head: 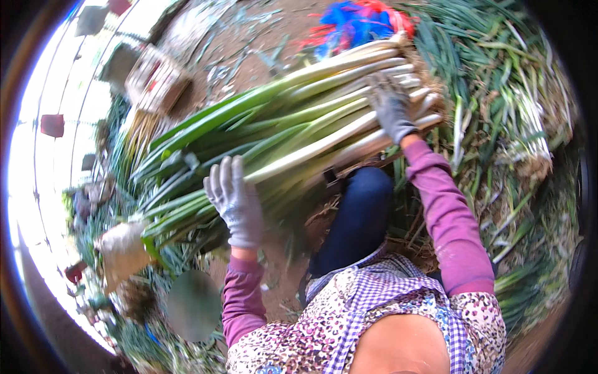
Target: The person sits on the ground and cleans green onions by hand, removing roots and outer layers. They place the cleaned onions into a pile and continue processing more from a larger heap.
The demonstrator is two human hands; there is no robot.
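Observation:
A large pile of long green onions (299,112) lies slantwise before me, white stems and roots to the right, green leaves to the left. My right hand (391,105), in a grey work glove, rests spread on top of the white stems near the root end. My left hand (233,198), in a pale grey glove, is at the near edge of the leaves with its fingers raised and slightly apart, holding nothing that I can see. Part of a support shows under the near side of the pile, mostly hidden.
Blue and red netting or ties (357,23) lie beyond the root end. Loose green onions (504,93) heap up on the right. A crate-like box (156,79) stands at the upper left, a pale sack-like thing (124,252) at the lower left. My knee (369,187) is below the pile.

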